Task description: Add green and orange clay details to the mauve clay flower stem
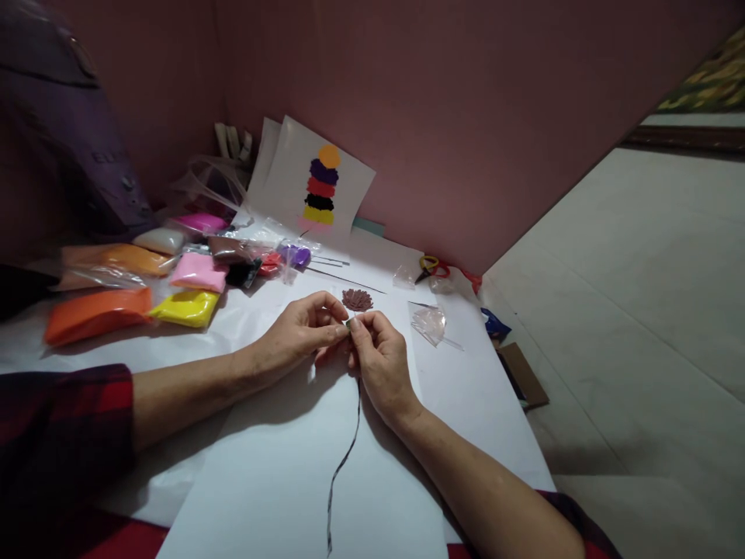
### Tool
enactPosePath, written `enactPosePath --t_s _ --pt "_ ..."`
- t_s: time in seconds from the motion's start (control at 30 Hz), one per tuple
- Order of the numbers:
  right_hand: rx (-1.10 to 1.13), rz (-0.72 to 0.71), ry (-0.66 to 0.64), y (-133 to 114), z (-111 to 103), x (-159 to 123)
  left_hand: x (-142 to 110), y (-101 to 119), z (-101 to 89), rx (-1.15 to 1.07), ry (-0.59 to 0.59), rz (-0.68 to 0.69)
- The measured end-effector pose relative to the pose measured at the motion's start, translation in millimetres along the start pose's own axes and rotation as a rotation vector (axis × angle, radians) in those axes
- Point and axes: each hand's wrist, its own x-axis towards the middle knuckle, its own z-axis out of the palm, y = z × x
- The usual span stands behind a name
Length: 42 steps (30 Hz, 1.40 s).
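Observation:
Both hands meet over a white sheet of paper. My left hand is closed, thumb and fingers pinching near the base of a brown, fringed flower. My right hand is closed too, its thumb pressed at the same spot, where a bit of dark green shows. The flower head stands just beyond the fingertips; its stem is mostly hidden by the fingers. From under my right hand a thin dark strip, like tape, trails down across the paper toward me.
Bags of coloured clay, including orange, yellow and pink, lie at left. A card with coloured shapes leans on the wall. Scissors and a clear plastic bag lie at right. Thin dark rods lie behind.

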Motion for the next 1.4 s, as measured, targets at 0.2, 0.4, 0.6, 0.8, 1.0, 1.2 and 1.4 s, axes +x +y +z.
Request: enactPosePath --t_s 0.2,0.4,0.6,0.8,1.0,1.2,1.4 --pt "0.037 -0.025 -0.031 3.2 -1.8 0.8 1.7 -1.7 1.6 0.009 0.04 0.007" --pt "0.07 -0.075 -0.057 4.1 -2.1 1.4 1.3 2.0 0.8 -0.009 0.095 -0.021" --pt "0.019 -0.076 -0.04 3.7 -1.8 0.5 0.6 4.6 0.2 -0.015 0.056 -0.048" --pt "-0.028 -0.071 -0.046 3.6 -1.9 -0.3 1.4 3.5 -0.5 -0.03 0.047 -0.054" --pt "0.029 -0.044 -0.046 1.7 0.7 0.8 0.6 5.0 1.0 -0.033 0.061 -0.047" --pt "-0.008 -0.07 -0.059 -0.6 1.5 -1.4 2.4 2.7 -0.1 -0.025 0.062 -0.062" --pt "-0.102 -0.125 -0.041 -0.4 0.1 -3.5 2.8 -1.7 -1.3 0.016 0.06 -0.072"
